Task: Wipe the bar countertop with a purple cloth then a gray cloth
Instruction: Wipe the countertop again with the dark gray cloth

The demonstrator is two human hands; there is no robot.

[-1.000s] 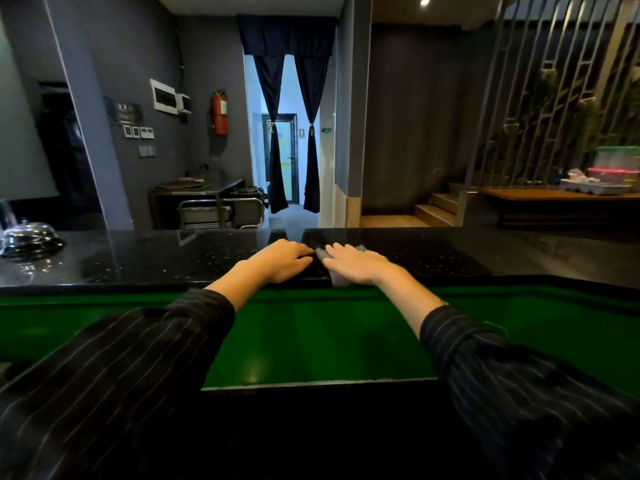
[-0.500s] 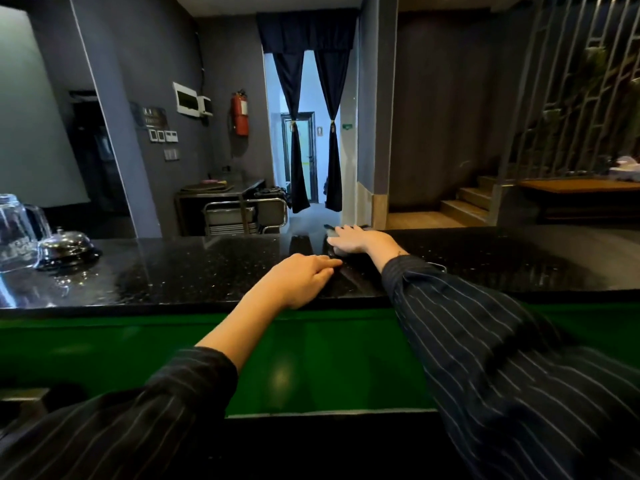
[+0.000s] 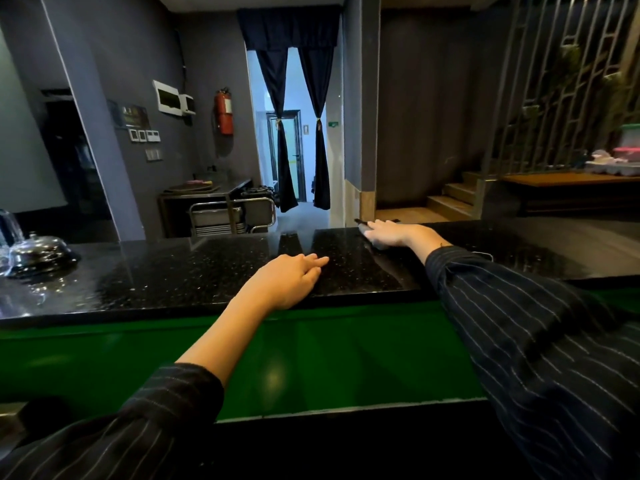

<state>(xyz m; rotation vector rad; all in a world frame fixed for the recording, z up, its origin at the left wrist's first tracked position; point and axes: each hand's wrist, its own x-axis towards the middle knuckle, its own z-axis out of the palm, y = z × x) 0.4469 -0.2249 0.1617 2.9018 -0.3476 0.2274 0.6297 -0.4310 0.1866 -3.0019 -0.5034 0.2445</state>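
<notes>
Now the right hand [image 3: 389, 233] is stretched out to the far edge of the black countertop [image 3: 173, 275], palm down & fingers flat, pressing a cloth [image 3: 363, 229] that shows only as a dark sliver under the fingertips; colour too dim to call, prob. the gray one judging by 1 s ago, when it lay pale under that hand near the front edge. So the stroke has run front to back w/ the arm nearly straight. Left hand [image 3: 289, 280] is open, flat on the near edge, holding nothing, just bracing, roughly where it was. Silver dome bell [image 3: 40, 252] sits well apart at the left. Looks like this strip is covered; next pass likely alongside.
</notes>
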